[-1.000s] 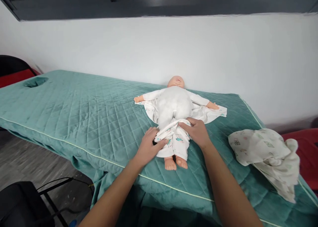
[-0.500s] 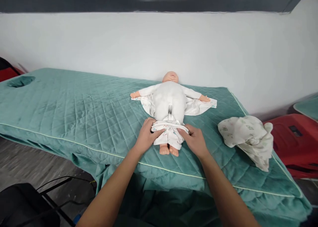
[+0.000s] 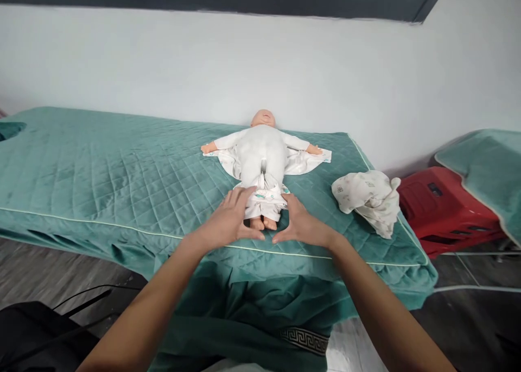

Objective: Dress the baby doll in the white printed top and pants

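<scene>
A baby doll with a soft white body lies on its back, arms spread, feet towards me. Printed white pants are bunched around its lower legs, and its bare feet stick out below them. An unfolded printed shirt lies under its back and arms. My left hand is open at the left edge of the pants, thumb apart from the fingers and close to a foot. At the right edge, my right hand is open too, its fingertips by the fabric and its thumb below the feet.
The doll lies on a green quilted bed against a white wall. A crumpled printed cloth lies near the bed's right end. Beyond that stand a red plastic case and another green cover. Something black is on the floor at lower left.
Both hands have let go of the pants' waistband, and their thumbs have swung down towards the feet. The pants look flatter at the waist. The camera view has shifted right.
</scene>
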